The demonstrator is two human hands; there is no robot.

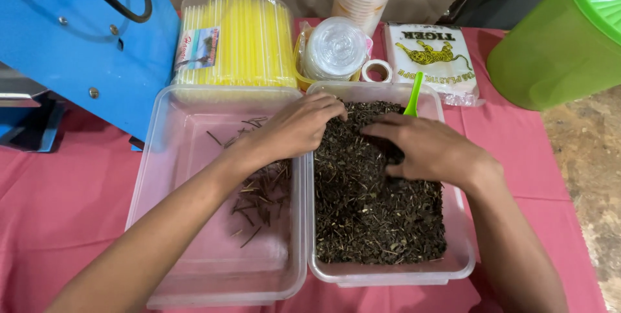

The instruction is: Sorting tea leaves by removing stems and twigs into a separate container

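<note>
Both hands are working in the right-hand clear tub (453, 258), the one heaped with dark dried tea leaves (375, 203). The left hand (301, 125) is reaching across the shared rims, fingers curled down into the far end of the leaf pile; whether it is pinching anything I cannot tell. The right hand (430, 148) is lying flat and loosely spread on the leaves, fingers pointing left, gripping nothing that shows. Beside it, the left tub (162, 157) is holding only a scatter of thin brown stems (262, 190), so this looks like the sorting stage, stems being picked out of the leaves, with most of the pile unsorted. The next move seems to call for a fine pinch on a single stem and a short carry over the rims. A green scoop (414, 93) is standing in the leaves at the back, with a pack of yellow straws (242, 41), a stack of clear lids (336, 47) and a green jug (556, 41) on the pink-covered bench (58, 203).
</note>
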